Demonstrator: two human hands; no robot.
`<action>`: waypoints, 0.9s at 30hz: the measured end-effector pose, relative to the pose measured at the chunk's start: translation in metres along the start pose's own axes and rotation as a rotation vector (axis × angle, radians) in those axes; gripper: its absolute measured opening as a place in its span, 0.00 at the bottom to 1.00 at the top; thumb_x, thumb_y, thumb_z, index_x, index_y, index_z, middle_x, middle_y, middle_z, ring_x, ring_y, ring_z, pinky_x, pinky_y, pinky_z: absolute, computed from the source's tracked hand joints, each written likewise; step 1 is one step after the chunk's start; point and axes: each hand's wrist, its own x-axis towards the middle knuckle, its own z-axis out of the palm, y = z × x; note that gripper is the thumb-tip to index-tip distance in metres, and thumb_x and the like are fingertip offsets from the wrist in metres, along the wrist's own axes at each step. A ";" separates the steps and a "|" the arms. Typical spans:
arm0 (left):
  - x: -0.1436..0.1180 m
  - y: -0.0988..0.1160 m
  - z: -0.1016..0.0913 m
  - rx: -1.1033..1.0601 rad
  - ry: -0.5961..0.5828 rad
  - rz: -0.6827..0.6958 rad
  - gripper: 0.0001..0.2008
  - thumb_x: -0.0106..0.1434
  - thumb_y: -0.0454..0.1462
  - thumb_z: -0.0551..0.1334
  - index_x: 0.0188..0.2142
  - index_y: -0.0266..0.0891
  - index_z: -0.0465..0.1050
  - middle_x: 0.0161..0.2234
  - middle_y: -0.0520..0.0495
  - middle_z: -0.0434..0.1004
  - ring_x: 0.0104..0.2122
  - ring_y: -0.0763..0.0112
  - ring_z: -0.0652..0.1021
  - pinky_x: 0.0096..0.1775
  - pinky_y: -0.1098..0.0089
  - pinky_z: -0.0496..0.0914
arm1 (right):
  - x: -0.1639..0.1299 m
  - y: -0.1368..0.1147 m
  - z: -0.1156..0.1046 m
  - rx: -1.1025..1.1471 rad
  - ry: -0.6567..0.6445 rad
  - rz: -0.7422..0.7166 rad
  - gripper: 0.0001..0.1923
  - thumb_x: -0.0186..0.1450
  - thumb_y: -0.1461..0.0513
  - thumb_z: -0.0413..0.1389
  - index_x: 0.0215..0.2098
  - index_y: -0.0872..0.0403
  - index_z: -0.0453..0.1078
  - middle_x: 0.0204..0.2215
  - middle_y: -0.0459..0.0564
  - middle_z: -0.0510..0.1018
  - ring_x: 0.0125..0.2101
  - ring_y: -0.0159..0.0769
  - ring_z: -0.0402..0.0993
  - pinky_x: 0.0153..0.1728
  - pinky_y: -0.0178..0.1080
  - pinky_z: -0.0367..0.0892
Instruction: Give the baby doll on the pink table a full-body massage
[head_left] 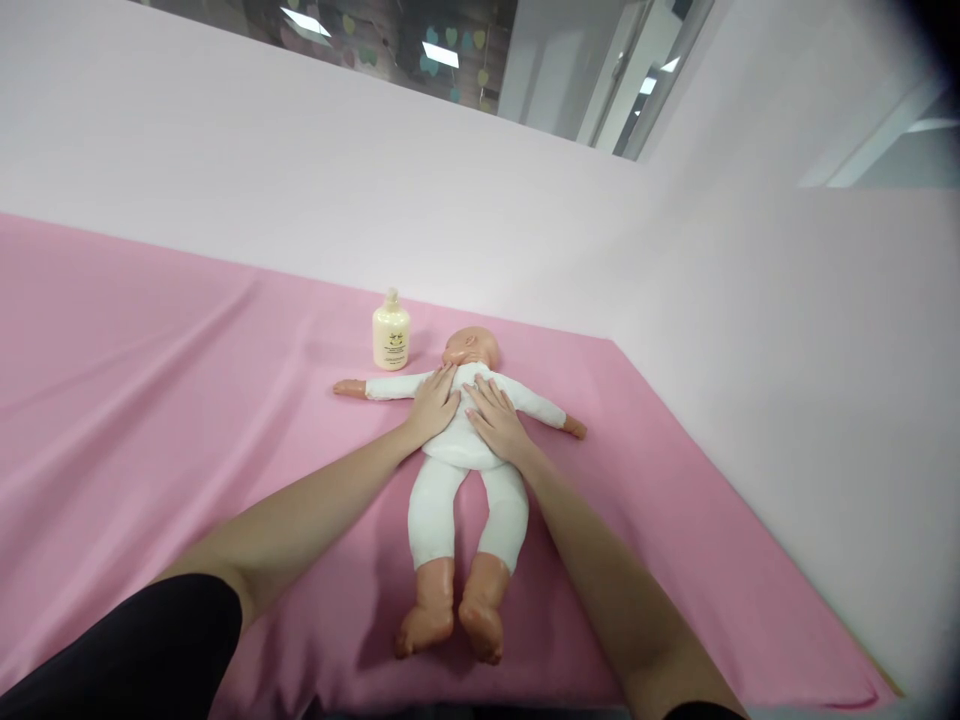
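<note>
Now both palms lie flat, grip open, w/ left hand (433,405) & right hand (493,422) on doll (459,452) chest.

The bottle (391,331) carries the only print in view — a small dark emblem with a few lines of fine text under it on its cream front. The letters are too small and blurred to make out — no word, brand or number can be read.
</note>
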 end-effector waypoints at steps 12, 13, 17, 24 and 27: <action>-0.002 0.007 -0.005 0.028 -0.015 -0.022 0.27 0.65 0.38 0.48 0.63 0.32 0.53 0.64 0.38 0.55 0.63 0.56 0.56 0.62 0.52 0.51 | -0.001 -0.003 0.005 -0.038 0.045 0.388 0.38 0.69 0.50 0.38 0.67 0.65 0.35 0.67 0.65 0.38 0.67 0.50 0.34 0.64 0.48 0.39; -0.002 0.006 -0.005 0.033 -0.015 -0.018 0.28 0.65 0.38 0.48 0.63 0.31 0.53 0.64 0.37 0.55 0.63 0.55 0.57 0.62 0.52 0.52 | -0.002 -0.008 0.005 -0.056 0.032 0.407 0.37 0.69 0.50 0.38 0.67 0.66 0.35 0.67 0.67 0.38 0.66 0.52 0.35 0.63 0.48 0.40; -0.002 0.005 -0.004 0.044 -0.012 -0.003 0.28 0.65 0.38 0.48 0.63 0.32 0.52 0.63 0.36 0.55 0.63 0.56 0.57 0.62 0.52 0.53 | -0.009 -0.030 0.005 -0.129 -0.052 0.455 0.36 0.69 0.52 0.40 0.67 0.66 0.37 0.66 0.70 0.37 0.65 0.61 0.36 0.60 0.56 0.45; -0.004 0.018 -0.010 0.157 -0.086 -0.061 0.29 0.65 0.37 0.46 0.64 0.28 0.49 0.64 0.35 0.52 0.64 0.54 0.55 0.61 0.53 0.52 | -0.028 -0.074 -0.005 -0.109 -0.205 0.310 0.38 0.68 0.51 0.41 0.67 0.68 0.38 0.66 0.73 0.35 0.65 0.64 0.30 0.59 0.65 0.38; -0.011 0.037 -0.025 0.303 -0.169 -0.038 0.27 0.66 0.36 0.46 0.63 0.27 0.50 0.64 0.30 0.51 0.63 0.49 0.56 0.59 0.49 0.53 | -0.034 -0.086 -0.023 -0.057 -0.369 0.232 0.42 0.67 0.50 0.45 0.66 0.70 0.36 0.65 0.72 0.31 0.65 0.61 0.26 0.60 0.64 0.36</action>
